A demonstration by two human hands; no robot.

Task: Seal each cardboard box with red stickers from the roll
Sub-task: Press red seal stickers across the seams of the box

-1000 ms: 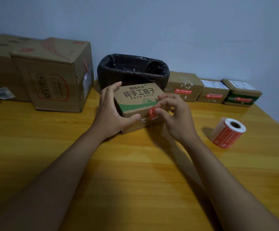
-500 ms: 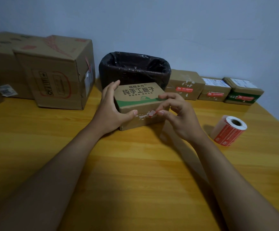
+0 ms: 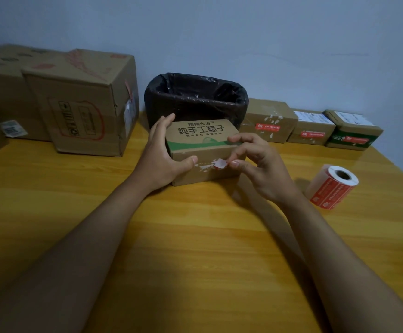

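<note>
A small cardboard box (image 3: 201, 138) with green print and dark lettering on its lid stands on the wooden table (image 3: 195, 248) in front of me. My left hand (image 3: 162, 157) grips its left end, thumb on the front face, fingers behind. My right hand (image 3: 258, 167) pinches a small red sticker (image 3: 220, 163) between thumb and forefinger against the box's front face, beside torn white label scraps. The roll of red stickers (image 3: 331, 187) lies on its side to the right.
A bin lined with a black bag (image 3: 195, 99) stands behind the box. Three small boxes with red stickers (image 3: 267, 121) (image 3: 312, 128) (image 3: 353, 132) line the back right wall. Large cardboard boxes (image 3: 85, 102) fill the back left. The table's right edge runs close to the roll.
My right hand has lowered the sticker from the box's top edge onto the front face. The sticker now shows its pale side. My left hand keeps its hold on the box.
</note>
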